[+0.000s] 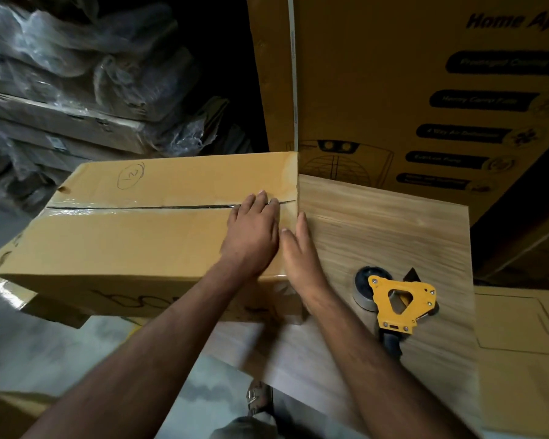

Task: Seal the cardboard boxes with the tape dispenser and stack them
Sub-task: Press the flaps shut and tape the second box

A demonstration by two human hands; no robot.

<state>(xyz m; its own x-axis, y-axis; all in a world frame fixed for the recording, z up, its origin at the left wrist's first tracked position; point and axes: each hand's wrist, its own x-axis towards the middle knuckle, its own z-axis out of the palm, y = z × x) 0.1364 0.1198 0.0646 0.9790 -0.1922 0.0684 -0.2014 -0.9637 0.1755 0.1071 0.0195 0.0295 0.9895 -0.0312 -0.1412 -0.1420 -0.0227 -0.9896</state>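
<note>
A long cardboard box [133,242] marked with a circled "21" lies across the left part of a wooden table [393,229], its left end hanging past the table. Clear tape runs along its top seam. My left hand [254,229] lies flat on the box top near the right end of the seam, fingers straight. My right hand [298,258] presses flat against the box's right end face, fingers straight and pointing away from me. The yellow tape dispenser [396,299] lies on the table to the right of my right wrist, handle toward me, untouched.
A tall printed appliance carton [425,83] stands right behind the table. Plastic-wrapped goods [76,64] are stacked at the back left. Another cardboard box [7,280] sits lower under the left end, and flat cardboard [520,343] lies at the right.
</note>
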